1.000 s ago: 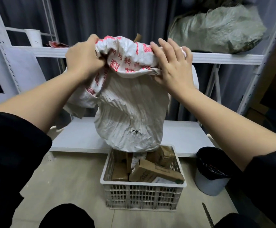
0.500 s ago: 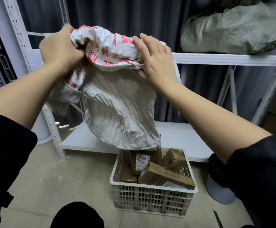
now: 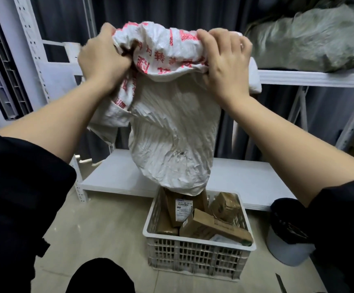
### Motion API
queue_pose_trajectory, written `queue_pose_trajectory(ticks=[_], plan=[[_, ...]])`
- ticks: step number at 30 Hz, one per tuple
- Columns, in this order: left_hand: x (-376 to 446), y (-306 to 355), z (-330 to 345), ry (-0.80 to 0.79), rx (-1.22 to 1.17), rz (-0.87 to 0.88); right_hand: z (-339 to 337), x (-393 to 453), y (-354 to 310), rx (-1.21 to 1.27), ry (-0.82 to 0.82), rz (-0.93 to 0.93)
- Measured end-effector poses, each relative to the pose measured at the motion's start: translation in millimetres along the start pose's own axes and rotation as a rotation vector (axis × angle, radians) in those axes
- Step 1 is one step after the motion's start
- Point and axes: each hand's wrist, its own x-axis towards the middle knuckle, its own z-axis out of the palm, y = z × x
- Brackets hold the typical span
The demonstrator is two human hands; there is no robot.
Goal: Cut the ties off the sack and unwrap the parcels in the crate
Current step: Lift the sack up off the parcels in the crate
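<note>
White woven plastic printed with red characters fills the centre: a crumpled sack (image 3: 171, 132) held upside down in the air by two bare hands. The left hand (image 3: 103, 60) is balled tight around a gathered fistful of its upper end, fingers fully curled into the cloth. The right hand (image 3: 224, 60) clamps the other side, fingers bent over the fold and thumb underneath. The sack's lower end hangs directly over a white slotted plastic crate (image 3: 197, 253) on the tiled floor, just touching the topmost parcel, seemingly so anything left inside drops in. Several brown cardboard parcels (image 3: 212, 227) lie jumbled in the crate, still taped shut. A white metal shelf (image 3: 119, 176) runs behind, and a lined waste bin (image 3: 286, 240) stands right of the crate.
</note>
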Motion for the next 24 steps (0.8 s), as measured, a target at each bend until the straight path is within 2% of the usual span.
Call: queue_pose_trajectory(ticks=[4, 10, 19, 24], plan=[[-2.7, 23.9, 11.4, -0.039, -0.05, 0.009, -4.1, -2.0, 24.0, -0.082, -0.007, 0.043], [-12.1, 44.6, 26.6, -0.094, -0.092, 0.031, -13.6, -12.0, 49.5, -0.147, -0.026, 0.006], [3.6, 77.7, 15.3, -0.022, -0.124, 0.061, -25.2, 11.2, 73.5, -0.23, 0.091, 0.035], [5.8, 82.8, 16.2, -0.002, -0.121, 0.069, -27.9, 11.6, 75.6, -0.223, 0.097, 0.04]])
